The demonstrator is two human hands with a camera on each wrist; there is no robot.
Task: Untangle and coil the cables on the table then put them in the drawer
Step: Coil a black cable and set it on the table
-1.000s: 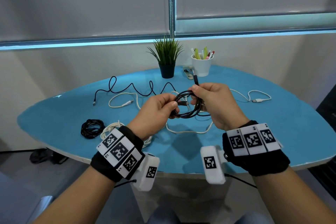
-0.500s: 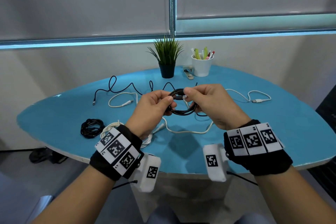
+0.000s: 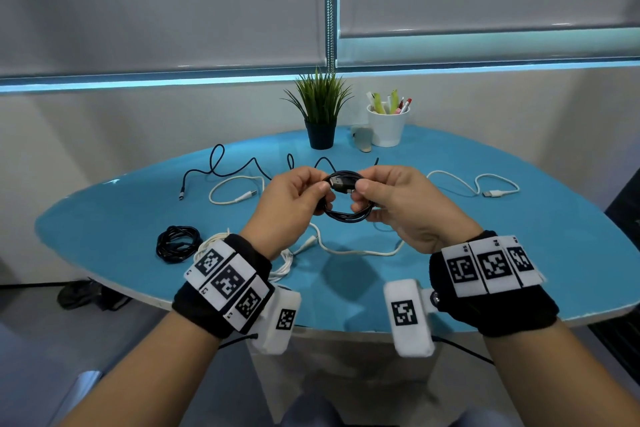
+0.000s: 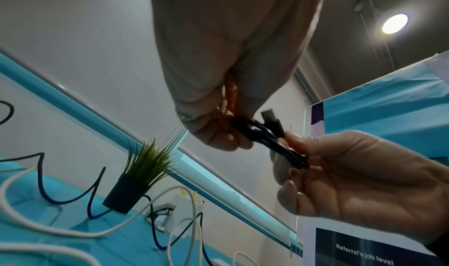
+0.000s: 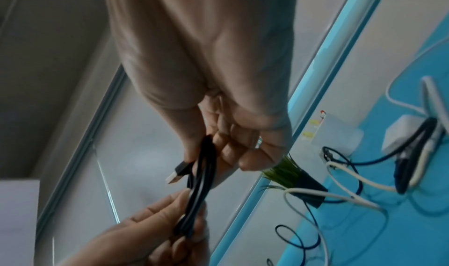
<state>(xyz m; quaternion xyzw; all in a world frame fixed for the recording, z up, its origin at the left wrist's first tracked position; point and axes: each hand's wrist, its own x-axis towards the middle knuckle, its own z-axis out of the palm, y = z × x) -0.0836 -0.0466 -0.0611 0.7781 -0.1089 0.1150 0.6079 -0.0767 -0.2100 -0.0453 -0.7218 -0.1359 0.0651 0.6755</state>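
1. A small black coil (image 3: 346,199) is held in the air above the middle of the blue tabletop (image 3: 104,218), pinched on its left side by the left hand (image 3: 294,199) and on its right side by the right hand (image 3: 398,204); both hands are closed on it, fingers curled round the bundled loops.
2. The coil is seen as a flattened oval whose long axis runs left to right between the two hands. Its USB plug (image 3: 341,181) lies across the top of the loops, metal tip pointing left toward the left thumb.
3. Risk, as judged: the plug end is not tucked in, so if either pinch is eased the loops could spring open and the winding be lost.
4. A second risk: a coiled black cable (image 3: 178,242) and a coiled white cable (image 3: 207,246) sit near left, with loose white cable (image 3: 356,251) directly beneath; a dropped coil could be snagged in that slack.
5. No drawer is seen, so the carry could not be judged.
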